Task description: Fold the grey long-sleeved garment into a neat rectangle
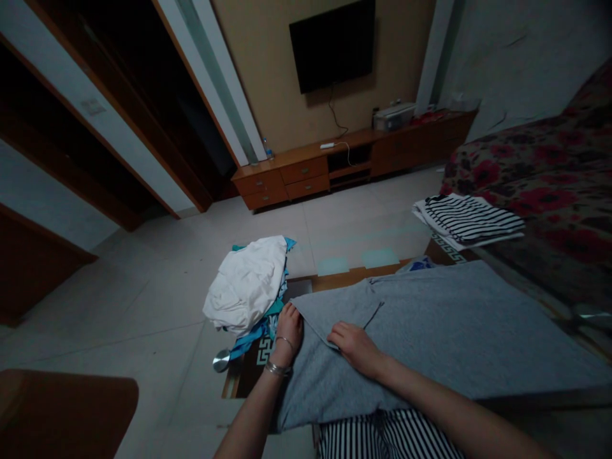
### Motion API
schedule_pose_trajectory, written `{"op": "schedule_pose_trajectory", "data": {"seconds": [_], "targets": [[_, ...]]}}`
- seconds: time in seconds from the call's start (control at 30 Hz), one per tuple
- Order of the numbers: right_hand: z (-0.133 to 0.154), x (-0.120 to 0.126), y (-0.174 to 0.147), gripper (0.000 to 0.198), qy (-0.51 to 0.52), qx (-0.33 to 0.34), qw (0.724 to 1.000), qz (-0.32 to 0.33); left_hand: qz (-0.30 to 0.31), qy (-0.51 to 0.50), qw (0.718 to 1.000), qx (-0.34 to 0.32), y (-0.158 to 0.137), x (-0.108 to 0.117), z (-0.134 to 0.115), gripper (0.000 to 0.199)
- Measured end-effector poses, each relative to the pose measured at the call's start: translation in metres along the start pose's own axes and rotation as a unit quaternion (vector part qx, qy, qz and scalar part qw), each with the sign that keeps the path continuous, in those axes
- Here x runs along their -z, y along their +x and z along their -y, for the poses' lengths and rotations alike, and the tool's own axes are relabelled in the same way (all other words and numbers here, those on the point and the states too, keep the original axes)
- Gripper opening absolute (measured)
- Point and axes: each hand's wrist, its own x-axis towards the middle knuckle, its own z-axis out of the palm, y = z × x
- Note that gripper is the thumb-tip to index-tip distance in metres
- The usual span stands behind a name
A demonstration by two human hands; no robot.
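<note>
A grey knit garment (430, 331) lies spread over the low table, its kind unclear. My left hand (289, 330), with bracelets at the wrist, pinches the garment's far left corner. To its right, my right hand (352, 347) grips the slanted edge of a folded-over flap, fingertips curled on the cloth. A short dark line, perhaps a cord or a gap, shows on the grey fabric just beyond the right hand. Close by the left hand, a heap of white cloth (248, 280) rests on blue and teal patterned fabric (253, 338) at the table's left end.
Folded black-and-white striped clothing (471, 218) lies at the table's far right, beside a floral sofa (535, 159). Past the tiled floor stands a wooden TV cabinet (306, 172) under a wall-mounted television (333, 46). A brown rounded piece of furniture (67, 414) is at lower left.
</note>
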Motion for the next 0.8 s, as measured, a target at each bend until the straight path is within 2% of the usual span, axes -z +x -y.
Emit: {"op": "schedule_pose_trajectory", "data": {"seconds": [0.13,0.2,0.27,0.33,0.4,0.47,0.5,0.57,0.67,0.73,0.8], "targets": [[0.006,-0.012,-0.012,0.008,0.009,-0.020,1.000,0.004,-0.015,0.003,0.998,0.064,0.000,-0.001,0.009,0.027],[0.002,-0.008,-0.015,0.016,0.049,-0.007,0.999,-0.001,-0.025,0.013,0.996,0.088,0.002,-0.002,0.013,0.024],[-0.009,0.004,-0.015,0.019,0.097,-0.022,0.994,-0.039,-0.035,0.029,0.992,0.116,0.006,-0.001,0.014,0.020],[-0.031,0.019,-0.012,0.017,0.105,-0.102,0.983,-0.111,-0.045,0.045,0.988,0.143,0.011,0.002,0.014,0.023],[-0.060,0.033,-0.006,0.022,0.061,-0.231,0.956,-0.168,-0.034,0.077,0.986,0.144,0.016,0.007,0.012,0.031],[-0.088,0.042,0.003,0.027,-0.001,-0.341,0.923,-0.179,-0.003,0.113,0.987,0.117,0.022,0.012,0.010,0.033],[-0.100,0.043,0.008,0.030,-0.025,-0.365,0.914,-0.173,0.019,0.129,0.987,0.098,0.024,0.014,0.009,0.031],[-0.114,0.038,0.017,0.034,-0.047,-0.341,0.926,-0.152,0.059,0.144,0.985,0.069,0.027,0.016,0.009,0.030],[-0.119,0.020,0.022,0.038,-0.050,-0.225,0.968,-0.098,0.095,0.155,0.981,0.061,0.028,0.015,0.012,0.030],[-0.120,0.009,0.019,0.040,-0.054,-0.184,0.979,-0.073,0.098,0.158,0.980,0.071,0.028,0.015,0.016,0.030],[-0.123,0.004,0.013,0.043,-0.058,-0.171,0.981,-0.068,0.106,0.163,0.978,0.077,0.028,0.017,0.015,0.030]]}}
